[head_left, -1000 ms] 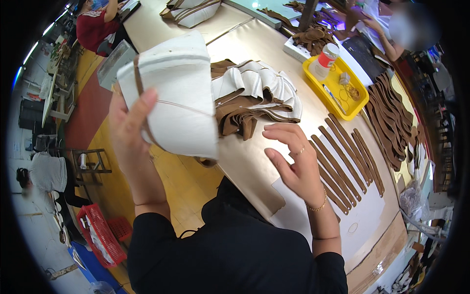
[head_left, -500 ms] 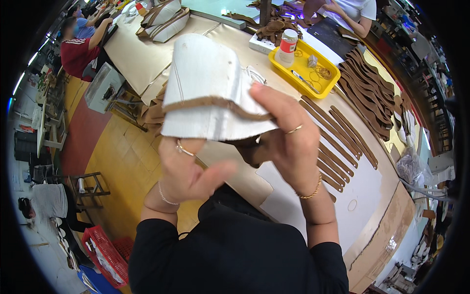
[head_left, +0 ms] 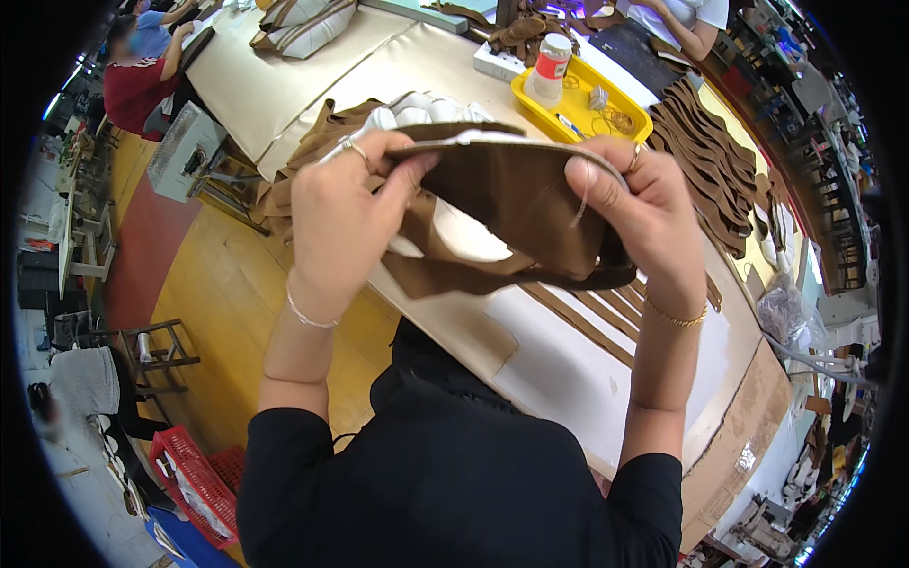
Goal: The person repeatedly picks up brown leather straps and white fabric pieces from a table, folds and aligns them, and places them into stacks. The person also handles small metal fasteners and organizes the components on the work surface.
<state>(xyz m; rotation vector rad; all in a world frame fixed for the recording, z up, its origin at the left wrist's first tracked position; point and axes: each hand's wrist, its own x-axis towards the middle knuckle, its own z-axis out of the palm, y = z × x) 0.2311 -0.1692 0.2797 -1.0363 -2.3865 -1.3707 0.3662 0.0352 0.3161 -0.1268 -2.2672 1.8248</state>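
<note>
Both hands hold up a brown leather bag piece (head_left: 516, 194), stretched between them above the table. Its brown face is toward me, and a pale edge runs along the top. My left hand (head_left: 346, 213) pinches the left end of that edge between thumb and fingers. At the other end my right hand (head_left: 653, 204) grips the edge, thumb on the brown face. A thin pale thread (head_left: 585, 194) hangs by the right thumb. White shows through a gap in the lower part of the piece. Most of its far side is hidden.
A yellow tray (head_left: 625, 112) with a jar (head_left: 549, 71), a pen and string stands beyond my right hand. Brown strips (head_left: 592, 317) lie on white sheeting, and wavy brown pieces (head_left: 705, 166) are piled at the right. Striped white pieces (head_left: 303, 28) lie farther back.
The piece has turned from its white side, crossed by a brown strip, to its brown side. The left hand has risen to its upper edge; the right hand has moved right.
</note>
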